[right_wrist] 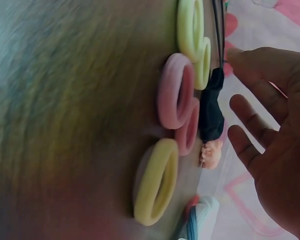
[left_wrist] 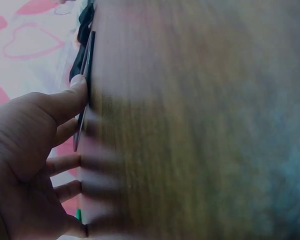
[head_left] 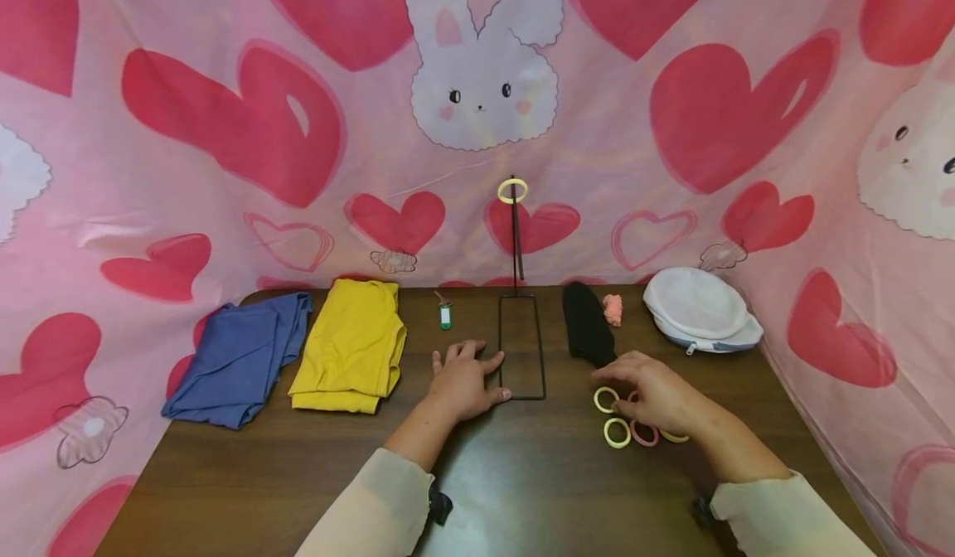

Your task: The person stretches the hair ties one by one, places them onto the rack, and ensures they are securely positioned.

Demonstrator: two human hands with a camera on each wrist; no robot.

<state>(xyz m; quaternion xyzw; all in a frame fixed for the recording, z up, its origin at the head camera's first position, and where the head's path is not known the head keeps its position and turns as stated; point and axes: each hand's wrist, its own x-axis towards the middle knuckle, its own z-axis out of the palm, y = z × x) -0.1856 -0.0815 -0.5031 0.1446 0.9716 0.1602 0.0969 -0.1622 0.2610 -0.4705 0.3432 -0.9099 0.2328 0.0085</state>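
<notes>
A black wire stand (head_left: 542, 350) with a rectangular base and an upright post stands mid-table. One yellow hair tie (head_left: 503, 201) rings the top of its post. My left hand (head_left: 464, 381) rests at the base's left side, fingers spread, its thumb and index finger touching the wire. Over a small group of hair ties hovers my right hand (head_left: 655, 389), fingers loosely bent and holding nothing. Among these, in the right wrist view, are a pale yellow tie (right_wrist: 183, 30), a pink tie (right_wrist: 168, 92) and a deeper yellow tie (right_wrist: 149, 192). In the head view, the right hand hides part of the group.
Folded blue cloth (head_left: 239, 362) and yellow cloth (head_left: 346, 346) lie at left. A green key tag (head_left: 445, 317) is behind the left hand. A black sock-like item (head_left: 587, 321), a small coral item (head_left: 613, 310) and a white zipped pouch (head_left: 697, 304) lie at right.
</notes>
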